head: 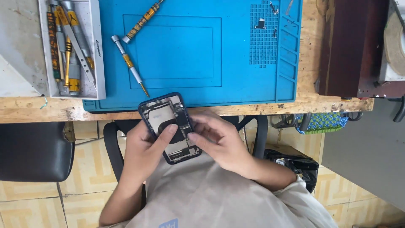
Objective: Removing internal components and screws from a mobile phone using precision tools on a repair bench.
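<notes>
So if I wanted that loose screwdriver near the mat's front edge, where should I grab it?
Grip the silver-and-gold screwdriver by its thicker middle handle, coming from above, fingers on its two long sides. It lies flat and diagonal on the blue mat, sharp tip toward the edge, so avoid that end.

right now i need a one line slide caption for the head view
Both hands, left hand and right hand, hold an opened phone over the edge of a blue repair mat.

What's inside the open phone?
Inside the open phone: metal plates, small dark parts and a black round piece. The left hand and right hand thumbs cover the middle.
</notes>
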